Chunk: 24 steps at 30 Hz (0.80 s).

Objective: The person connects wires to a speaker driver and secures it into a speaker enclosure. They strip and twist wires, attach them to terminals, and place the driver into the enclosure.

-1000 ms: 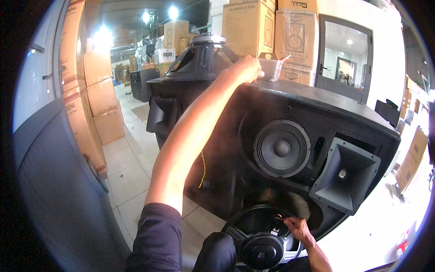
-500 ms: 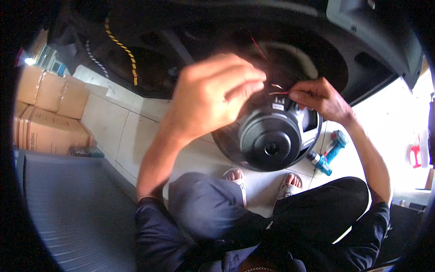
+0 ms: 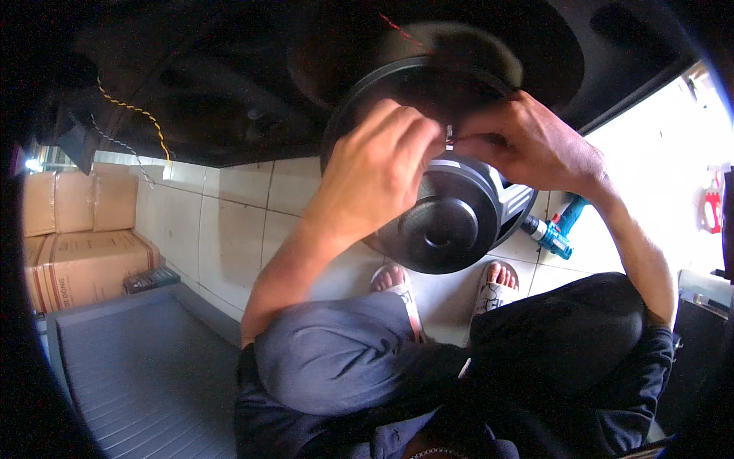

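A large black speaker [image 3: 440, 229] stands on its rim on the floor, its round magnet back facing me. My left hand [image 3: 378, 164] is closed at the upper left of the magnet, fingertips pinched together by the terminal; what they hold is hidden. My right hand [image 3: 539, 145] comes in from the right, closed, with a thin reddish wire between its fingers; its fingertips are dark and blurred. Both hands almost meet above the magnet. Behind them, a red wire [image 3: 401, 30] hangs from the round opening in a dark panel [image 3: 229, 99].
A teal cordless drill [image 3: 556, 233] lies on the white tiles right of the speaker. Yellow-black wire [image 3: 141, 109] dangles at the left. Brown cartons [image 3: 95, 260] and a grey ribbed tray [image 3: 145, 352] stand left. My sandalled feet [image 3: 497, 279] are just before the speaker.
My view has shifted. The left hand has moved down to the speaker's terminal, and the right hand has closed in beside it. The bare wire ends seen before are now mostly hidden.
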Tool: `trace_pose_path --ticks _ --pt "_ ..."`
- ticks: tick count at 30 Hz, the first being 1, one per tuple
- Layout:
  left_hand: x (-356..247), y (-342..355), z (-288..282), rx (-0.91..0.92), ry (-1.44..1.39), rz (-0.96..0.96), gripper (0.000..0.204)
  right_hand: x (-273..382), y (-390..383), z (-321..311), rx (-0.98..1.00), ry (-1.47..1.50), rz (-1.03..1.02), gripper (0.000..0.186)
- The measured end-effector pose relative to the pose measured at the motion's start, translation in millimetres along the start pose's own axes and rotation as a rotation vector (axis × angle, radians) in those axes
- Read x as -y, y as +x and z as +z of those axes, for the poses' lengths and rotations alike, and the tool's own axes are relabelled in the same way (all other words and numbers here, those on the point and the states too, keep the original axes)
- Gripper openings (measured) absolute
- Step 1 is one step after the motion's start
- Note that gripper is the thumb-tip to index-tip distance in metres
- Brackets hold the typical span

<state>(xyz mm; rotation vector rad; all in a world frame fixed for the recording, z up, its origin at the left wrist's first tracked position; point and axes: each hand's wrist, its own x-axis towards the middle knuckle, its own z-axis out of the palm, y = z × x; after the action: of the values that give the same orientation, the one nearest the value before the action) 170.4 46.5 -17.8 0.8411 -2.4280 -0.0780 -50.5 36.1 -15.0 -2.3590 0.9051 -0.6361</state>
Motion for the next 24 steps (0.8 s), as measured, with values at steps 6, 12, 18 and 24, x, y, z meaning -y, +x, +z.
trace_pose_path --ticks 6,12,18,24 --pt "27 11 1 0.435 -0.635 -0.351 0.012 6 0 5 0.163 -0.033 -0.062 0.012" --pt "14 5 27 0.003 -1.206 -0.616 0.019 14 0 -9 -0.268 0.281 0.240 0.025" --pt "0 9 2 -0.253 -0.086 -0.111 0.008 11 6 -5 -0.099 0.443 0.516 0.028" --pt "-2 13 -2 -0.219 -0.296 -0.183 0.008 17 3 -9 -0.115 0.540 0.412 0.019"
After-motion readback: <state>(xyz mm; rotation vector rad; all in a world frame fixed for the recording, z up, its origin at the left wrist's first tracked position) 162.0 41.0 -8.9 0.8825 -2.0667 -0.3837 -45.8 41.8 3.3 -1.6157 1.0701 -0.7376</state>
